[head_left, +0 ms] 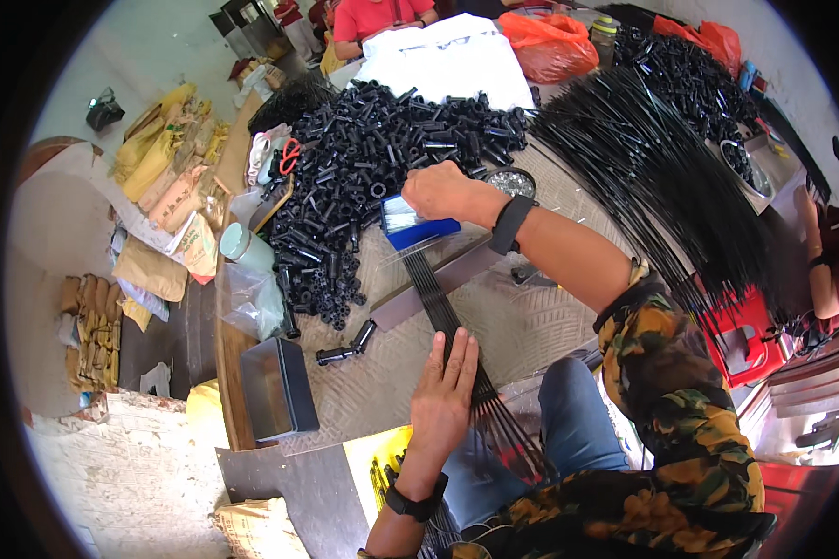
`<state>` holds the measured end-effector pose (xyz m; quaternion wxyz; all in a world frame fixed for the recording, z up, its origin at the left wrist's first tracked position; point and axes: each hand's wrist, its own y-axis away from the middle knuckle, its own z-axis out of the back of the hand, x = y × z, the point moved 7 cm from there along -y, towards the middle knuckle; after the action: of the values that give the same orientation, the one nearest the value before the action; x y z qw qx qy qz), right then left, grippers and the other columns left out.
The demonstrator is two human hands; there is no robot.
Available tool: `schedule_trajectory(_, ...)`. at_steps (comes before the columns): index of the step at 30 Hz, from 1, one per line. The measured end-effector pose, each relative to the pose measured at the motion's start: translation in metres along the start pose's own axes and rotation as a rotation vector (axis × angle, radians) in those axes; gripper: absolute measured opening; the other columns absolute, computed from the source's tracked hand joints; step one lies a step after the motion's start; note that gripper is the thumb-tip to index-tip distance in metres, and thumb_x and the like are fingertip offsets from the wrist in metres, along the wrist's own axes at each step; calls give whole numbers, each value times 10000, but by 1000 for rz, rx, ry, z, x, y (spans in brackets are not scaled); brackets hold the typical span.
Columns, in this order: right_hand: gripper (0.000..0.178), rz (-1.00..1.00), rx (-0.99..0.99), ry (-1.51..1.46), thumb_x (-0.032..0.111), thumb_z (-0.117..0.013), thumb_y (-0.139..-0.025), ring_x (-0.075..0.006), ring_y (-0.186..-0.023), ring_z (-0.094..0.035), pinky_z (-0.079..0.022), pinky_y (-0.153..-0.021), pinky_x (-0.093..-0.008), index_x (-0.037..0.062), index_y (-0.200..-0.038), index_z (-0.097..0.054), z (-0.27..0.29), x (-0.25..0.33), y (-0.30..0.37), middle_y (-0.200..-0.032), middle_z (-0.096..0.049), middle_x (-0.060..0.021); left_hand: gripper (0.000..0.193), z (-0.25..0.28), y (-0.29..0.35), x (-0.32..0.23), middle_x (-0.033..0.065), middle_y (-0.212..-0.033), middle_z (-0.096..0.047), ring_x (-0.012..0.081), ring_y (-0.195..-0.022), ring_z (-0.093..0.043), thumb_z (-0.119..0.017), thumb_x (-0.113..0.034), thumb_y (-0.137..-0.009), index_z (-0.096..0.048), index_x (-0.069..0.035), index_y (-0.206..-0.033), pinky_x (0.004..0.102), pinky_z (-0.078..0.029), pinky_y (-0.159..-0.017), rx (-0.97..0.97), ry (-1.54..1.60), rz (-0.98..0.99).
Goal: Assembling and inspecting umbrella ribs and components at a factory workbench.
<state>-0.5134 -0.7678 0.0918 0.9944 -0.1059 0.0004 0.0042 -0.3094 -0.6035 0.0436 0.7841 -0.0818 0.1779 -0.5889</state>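
Note:
My left hand (443, 391) lies flat, fingers stretched out, on a row of thin black rods (431, 289). These rods run side by side from near my lap up across a grey-brown bar (396, 300). At the far end of the rods sits a small blue box (421, 235) holding fine whitish pins (399, 215). My right hand (443, 193) is closed over the back of this box, its fingers curled down; what they hold, if anything, is hidden. A big heap of short black tubes (345, 168) spreads behind and left of the box.
A round dish of small metal parts (511, 183) stands right of my right hand. Long black rods (653, 158) pile up at the right. Left are red-handled scissors (290, 156), a pale green cup (244, 244) and a dark open bin (280, 391). Other people sit around the table.

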Motion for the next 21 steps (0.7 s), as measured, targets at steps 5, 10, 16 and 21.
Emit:
schedule_trajectory(5, 162, 34, -21, -80, 142, -587, -726, -310, -807, -652, -506, -648, -441, 48, -844, -648, 7, 1, -10, -893, -653, -134, 732, 2, 1, 0, 127, -1409, -383, 357, -1287, -371, -626, -433, -761, -418, -19, -1329, 413, -387, -1008, -4, -49, -8)
schedule_trajectory(10, 183, -46, 135, -15, 174, -621, -687, -301, -836, -655, -511, -668, -426, 56, -819, -667, -10, -1, -15, -870, -676, -127, 752, 1, 1, -2, 127, -1411, -380, 356, -1295, -360, -631, -451, -752, -415, -25, -1333, 416, -382, -1012, 1, -39, -9)
schedule_trajectory(16, 191, -95, 91, -160, 139, -617, -698, -320, -864, -649, -496, -724, -424, 36, -854, -656, 4, -3, -11, -902, -671, -147, 770, 2, 3, -1, 128, -1405, -387, 355, -1297, -357, -635, -468, -742, -417, -23, -1332, 408, -379, -1016, -17, -20, -2)
schedule_trajectory(21, 236, -104, 114, -259, 205, -691, -652, -301, -873, -647, -482, -733, -414, 78, -850, -671, 2, -13, -9, -890, -676, -118, 757, 1, 1, -1, 129, -1399, -396, 350, -1289, -370, -629, -461, -748, -422, -19, -1326, 398, -380, -1018, -28, -22, 2)
